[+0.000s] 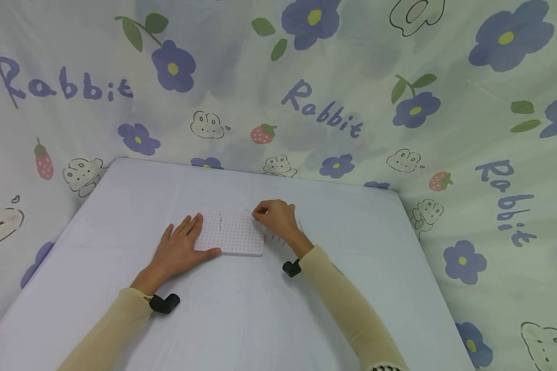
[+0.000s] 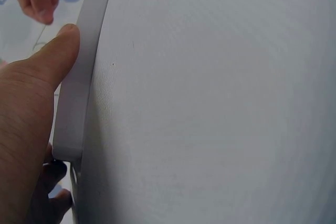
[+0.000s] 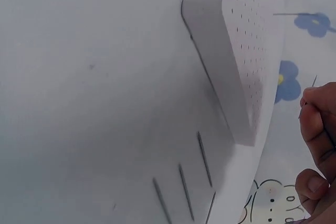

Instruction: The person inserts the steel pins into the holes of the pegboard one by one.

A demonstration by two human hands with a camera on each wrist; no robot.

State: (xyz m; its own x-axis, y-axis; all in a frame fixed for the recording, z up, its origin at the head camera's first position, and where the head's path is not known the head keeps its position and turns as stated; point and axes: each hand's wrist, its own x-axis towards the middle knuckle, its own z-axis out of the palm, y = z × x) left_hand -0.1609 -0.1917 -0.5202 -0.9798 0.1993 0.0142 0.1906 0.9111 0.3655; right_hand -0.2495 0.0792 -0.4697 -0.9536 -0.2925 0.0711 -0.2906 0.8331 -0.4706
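A white board [image 1: 234, 234] dotted with rows of small holes lies on the table. My left hand [image 1: 178, 247] rests against its left side with fingers spread, the thumb [image 2: 63, 51] along the front edge. Two thin needles [image 3: 295, 14] stand up from the board's far left part. Between thumb and index finger my right hand [image 1: 276, 216] pinches another thin needle [image 3: 314, 81], held above the board's far right corner. Several more needles [image 3: 205, 158] lie on the table to the right of the board, partly behind the right wrist in the head view.
A white cloth covers the table [image 1: 223, 314]. Behind and beside it hangs a curtain [image 1: 232, 67] printed with flowers, rabbits and strawberries. Small black wrist cameras [image 1: 164, 303] sit on both wrists.
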